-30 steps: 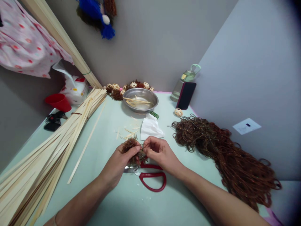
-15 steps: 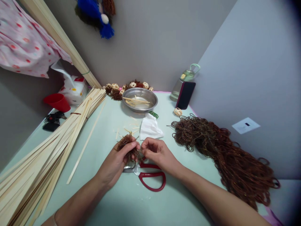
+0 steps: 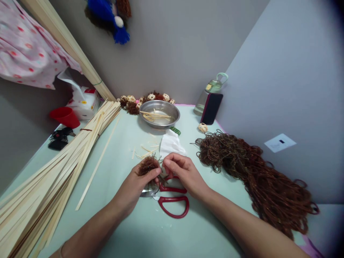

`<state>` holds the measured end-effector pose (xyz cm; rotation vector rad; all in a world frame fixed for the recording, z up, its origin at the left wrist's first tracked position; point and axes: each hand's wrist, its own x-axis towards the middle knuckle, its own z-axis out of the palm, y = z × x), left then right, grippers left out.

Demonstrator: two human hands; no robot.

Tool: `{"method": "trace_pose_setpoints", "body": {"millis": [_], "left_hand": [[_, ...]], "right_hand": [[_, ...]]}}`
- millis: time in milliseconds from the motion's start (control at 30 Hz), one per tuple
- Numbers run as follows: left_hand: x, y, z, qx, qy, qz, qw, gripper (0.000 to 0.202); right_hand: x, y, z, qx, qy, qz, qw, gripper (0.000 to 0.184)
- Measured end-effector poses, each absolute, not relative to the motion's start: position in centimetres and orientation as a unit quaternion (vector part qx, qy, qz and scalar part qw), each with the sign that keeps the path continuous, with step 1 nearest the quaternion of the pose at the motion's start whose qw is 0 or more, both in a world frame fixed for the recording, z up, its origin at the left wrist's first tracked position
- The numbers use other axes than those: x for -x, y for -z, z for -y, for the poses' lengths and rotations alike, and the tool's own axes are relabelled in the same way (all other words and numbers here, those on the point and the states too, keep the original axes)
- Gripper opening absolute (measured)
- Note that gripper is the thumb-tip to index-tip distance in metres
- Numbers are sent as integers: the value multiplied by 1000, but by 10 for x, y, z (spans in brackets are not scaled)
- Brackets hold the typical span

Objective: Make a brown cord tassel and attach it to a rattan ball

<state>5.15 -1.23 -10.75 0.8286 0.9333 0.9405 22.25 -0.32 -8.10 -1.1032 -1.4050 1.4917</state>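
A fuzzy brown yarn tassel is held in my left hand, the thumb pressed along its side. My right hand is closed in a pinch just to the right of it, at the loose yarn ends; what its fingertips hold is too small to make out for sure. Under both hands lie red-handled scissors, their blades partly hidden by my left hand. A crumpled white tissue lies just beyond my right hand, and short cut strips are scattered past the tassel.
Long pale wooden strips cover the left side. A metal bowl with strips in it stands at the back. Brown yarn skeins lie right. A phone leans against a bottle; a red cup sits far left.
My left hand has turned the tassel, so more of its fuzzy top shows. My right hand has shifted slightly, its fingers lifting a little away from the tassel.
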Motion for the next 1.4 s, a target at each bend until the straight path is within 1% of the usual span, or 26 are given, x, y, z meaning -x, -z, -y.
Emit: {"method": "trace_pose_setpoints", "body": {"millis": [233, 367, 433, 533, 600, 733, 800, 867, 967, 1067, 1233, 1400], "left_hand": [[-53, 101, 11, -341, -466, -438, 690, 20], [-52, 99, 12, -357, -448, -457, 680, 21], [-52, 99, 13, -369, -441, -447, 685, 20], [-52, 98, 13, -360, -443, -431, 699, 18], [-52, 99, 12, -334, -457, -425, 706, 18], [-50, 99, 9, -277, -500, -407, 712, 17], [-51, 99, 8, -277, -506, -408, 708, 16], [-51, 97, 9, -301, -493, -408, 707, 14], [-53, 96, 12, -337, -458, -408, 714, 16], [-54, 97, 13, -348, -432, -418, 720, 19], [-57, 96, 13, -322, -442, -429, 719, 21], [-56, 97, 13, -342, -425, -431, 719, 23]], "right_hand": [[-221, 84, 7, 423, -579, 617, 325, 16], [-222, 84, 5, 447, -542, 615, 357, 12], [-223, 82, 3, 449, -547, 596, 380, 12], [-222, 82, 2, 440, -578, 558, 402, 16], [-221, 83, 3, 421, -606, 544, 400, 21], [-221, 88, 5, 386, -668, 553, 316, 33], [-222, 89, 6, 388, -669, 563, 293, 34], [-223, 87, 5, 396, -641, 578, 313, 33], [-225, 82, 2, 405, -601, 602, 335, 37], [-224, 82, 1, 397, -624, 586, 332, 36], [-222, 83, 2, 414, -621, 546, 380, 29], [-219, 78, 4, 385, -657, 515, 394, 24]]}}
